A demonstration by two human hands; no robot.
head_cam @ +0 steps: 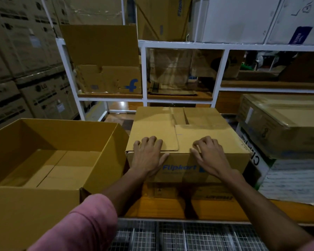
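Cardboard Flipkart box (188,127) on orange shelf deck (170,207), beside open box (43,160). Left hand (148,153) flat over front top edge, fingers (149,142) relaxed, likely pinning flaps shut. Right hand (209,154) fingers bent at flap edge; pinching or pressing, cannot tell.

I register one brown Flipkart carton (187,134): upright, top flaps folded shut, blue logo facing me, atop another carton (216,196).
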